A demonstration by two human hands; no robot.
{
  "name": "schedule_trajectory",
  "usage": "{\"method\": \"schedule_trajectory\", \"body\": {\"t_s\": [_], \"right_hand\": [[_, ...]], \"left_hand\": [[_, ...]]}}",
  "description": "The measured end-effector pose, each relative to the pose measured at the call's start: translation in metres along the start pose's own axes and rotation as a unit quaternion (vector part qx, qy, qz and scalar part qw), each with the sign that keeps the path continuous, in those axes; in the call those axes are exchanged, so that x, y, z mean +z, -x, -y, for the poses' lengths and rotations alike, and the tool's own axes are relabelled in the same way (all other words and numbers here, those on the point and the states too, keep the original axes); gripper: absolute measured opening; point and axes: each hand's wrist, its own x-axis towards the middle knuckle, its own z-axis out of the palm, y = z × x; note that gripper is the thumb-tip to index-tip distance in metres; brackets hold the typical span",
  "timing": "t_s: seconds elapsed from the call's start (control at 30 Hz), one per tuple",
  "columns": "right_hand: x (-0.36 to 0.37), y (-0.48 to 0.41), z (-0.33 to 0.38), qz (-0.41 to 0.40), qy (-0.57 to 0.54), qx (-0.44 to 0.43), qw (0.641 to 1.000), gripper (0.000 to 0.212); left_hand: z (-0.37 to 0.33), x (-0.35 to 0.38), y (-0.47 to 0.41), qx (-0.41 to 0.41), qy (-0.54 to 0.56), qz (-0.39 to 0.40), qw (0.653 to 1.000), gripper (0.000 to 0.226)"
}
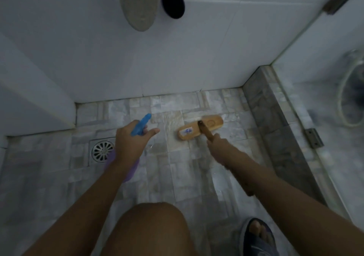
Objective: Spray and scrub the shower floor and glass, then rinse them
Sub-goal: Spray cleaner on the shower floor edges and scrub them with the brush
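Low over the shower floor (177, 177), the left hand (130, 143) curls round the neck of a spray bottle (140, 125) with one finger stretched forward. The nozzle points at the wet tiles ahead, probably so cleaner lands where the scrubbing happens. The right hand (217, 143) grips the wooden handle of a scrub brush (201, 129), whose head lies flat on the tiles for full bristle contact. A drain (102, 150) sits just beside the left hand. The glass (307, 62) stands to the right, beyond the stone kerb (271, 127).

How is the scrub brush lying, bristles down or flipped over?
Bristles down: the brush head shows its wooden back and label facing up; the right hand grips its handle.
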Motion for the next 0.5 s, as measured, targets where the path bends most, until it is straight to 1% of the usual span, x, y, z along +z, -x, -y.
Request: {"method": "schedule_trajectory", "body": {"t_s": [0.07,0.13,0.17,0.2,0.27,0.33,0.37,0.43,0.47,0.5], "right_hand": [[-0.038,-0.031,0.001,-0.018,-0.051,0.046,0.997,0.04],[-0.067,-0.061,0.004,-0.024,-0.084,0.096,0.992,0.041],[-0.072,-0.066,0.006,-0.026,-0.092,0.104,0.99,0.041],[-0.07,-0.058,0.01,-0.021,-0.096,0.095,0.991,0.041],[-0.044,-0.036,0.01,-0.019,-0.073,0.047,0.996,0.042],[-0.019,-0.014,-0.005,0.008,-0.048,0.033,0.998,0.042],[-0.017,-0.008,-0.007,0.012,-0.018,0.028,0.999,0.039],[-0.035,-0.018,-0.004,0.027,-0.029,0.039,0.998,0.032],[-0.048,-0.033,0.001,0.022,-0.046,0.055,0.997,0.036],[-0.061,-0.049,0.003,0.018,-0.052,0.059,0.997,0.035]], "left_hand": [[-0.004,0.005,0.0,-0.003,0.0,0.025,1.0,0.044],[-0.006,0.009,-0.002,0.016,-0.008,0.048,0.999,0.046],[-0.007,0.012,-0.004,0.021,-0.016,0.054,0.998,0.045],[-0.009,0.017,-0.006,0.02,-0.029,0.06,0.998,0.044],[-0.012,0.025,-0.008,0.018,-0.042,0.065,0.997,0.043],[-0.017,0.037,-0.006,0.011,-0.052,0.076,0.996,0.046],[-0.02,0.041,-0.005,0.012,-0.052,0.08,0.995,0.047],[-0.024,0.05,-0.006,0.032,-0.031,0.084,0.995,0.047],[-0.027,0.053,-0.009,0.038,-0.018,0.086,0.995,0.047],[-0.031,0.058,-0.012,0.04,-0.009,0.089,0.995,0.047]]}}
